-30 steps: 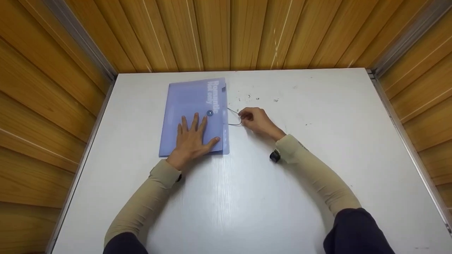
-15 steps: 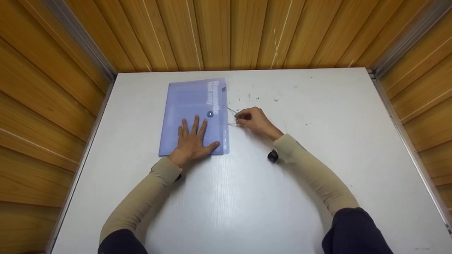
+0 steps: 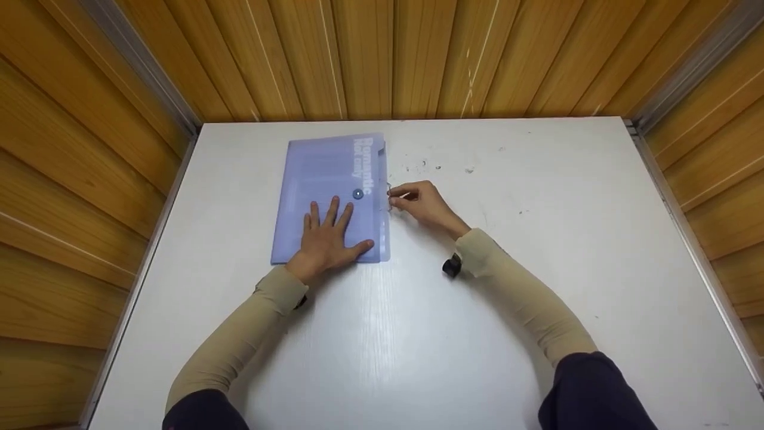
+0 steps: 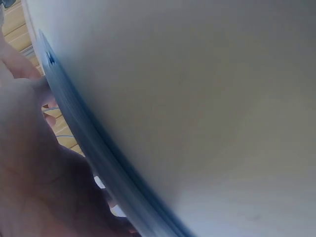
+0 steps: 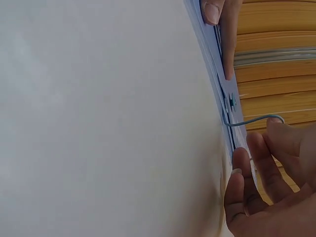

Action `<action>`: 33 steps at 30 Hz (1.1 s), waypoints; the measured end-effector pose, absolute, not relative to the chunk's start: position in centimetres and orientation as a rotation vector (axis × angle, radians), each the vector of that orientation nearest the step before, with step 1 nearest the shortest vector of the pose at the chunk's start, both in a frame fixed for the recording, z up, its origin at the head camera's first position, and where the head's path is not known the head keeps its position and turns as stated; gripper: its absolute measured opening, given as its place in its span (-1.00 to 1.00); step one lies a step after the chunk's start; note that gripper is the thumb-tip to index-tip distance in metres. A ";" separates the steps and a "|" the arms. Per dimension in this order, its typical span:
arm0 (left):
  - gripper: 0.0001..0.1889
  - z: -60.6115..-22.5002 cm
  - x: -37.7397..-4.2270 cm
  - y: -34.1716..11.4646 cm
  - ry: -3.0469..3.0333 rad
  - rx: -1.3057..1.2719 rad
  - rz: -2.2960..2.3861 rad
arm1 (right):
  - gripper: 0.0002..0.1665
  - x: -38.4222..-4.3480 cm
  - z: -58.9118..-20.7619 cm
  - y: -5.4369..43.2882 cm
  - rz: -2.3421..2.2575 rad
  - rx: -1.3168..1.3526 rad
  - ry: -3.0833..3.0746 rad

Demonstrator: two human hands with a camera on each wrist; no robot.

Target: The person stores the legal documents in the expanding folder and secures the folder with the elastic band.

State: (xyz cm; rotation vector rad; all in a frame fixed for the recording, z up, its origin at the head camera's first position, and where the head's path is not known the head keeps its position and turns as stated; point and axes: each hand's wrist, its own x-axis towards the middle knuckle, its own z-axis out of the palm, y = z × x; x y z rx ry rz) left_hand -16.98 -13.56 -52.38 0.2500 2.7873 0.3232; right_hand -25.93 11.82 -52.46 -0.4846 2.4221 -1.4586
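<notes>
A translucent blue-purple document folder (image 3: 322,164) with white lettering lies on the table, its round button (image 3: 358,193) near the right side. My left hand (image 3: 325,242) rests on the folder with fingers spread straight, just below the button; in the left wrist view that hand (image 4: 34,163) lies along the folder's edge (image 4: 98,143). At the folder's right edge my right hand (image 3: 425,206) pinches a thin elastic cord. The right wrist view shows this cord (image 5: 252,120) running from the folder edge to the thumb and fingertips (image 5: 274,126), with the button (image 5: 232,101) beside it.
The white table (image 3: 382,346) carries small dark marks (image 3: 439,168) right of the folder. Wood-plank walls (image 3: 418,60) with metal corner strips stand at the back and both sides. A black wrist device (image 3: 452,266) hangs at the right cuff.
My right hand has moved left with the cord, up to the folder's right edge, and the cord loop looks shorter. The left hand stays on the folder, almost unmoved.
</notes>
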 end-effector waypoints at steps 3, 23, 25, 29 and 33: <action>0.13 -52.3 -17.1 -13.5 2.791 0.247 0.337 | -0.67 -26.0 -52.5 11.4 -1.484 -0.482 2.421; 0.13 -52.3 -17.0 -13.6 2.809 0.252 0.331 | -0.70 -26.4 -52.2 9.1 -1.454 -0.539 2.502; 0.13 -52.3 -17.0 -13.6 2.812 0.251 0.328 | -0.70 -26.5 -52.0 8.7 -1.439 -0.553 2.505; 0.13 -52.2 -17.0 -13.5 2.812 0.250 0.307 | -0.71 -26.7 -51.8 8.0 -1.398 -0.575 2.528; 0.13 -52.1 -17.1 -13.5 2.814 0.247 0.284 | -0.72 -27.0 -51.6 7.2 -1.326 -0.618 2.583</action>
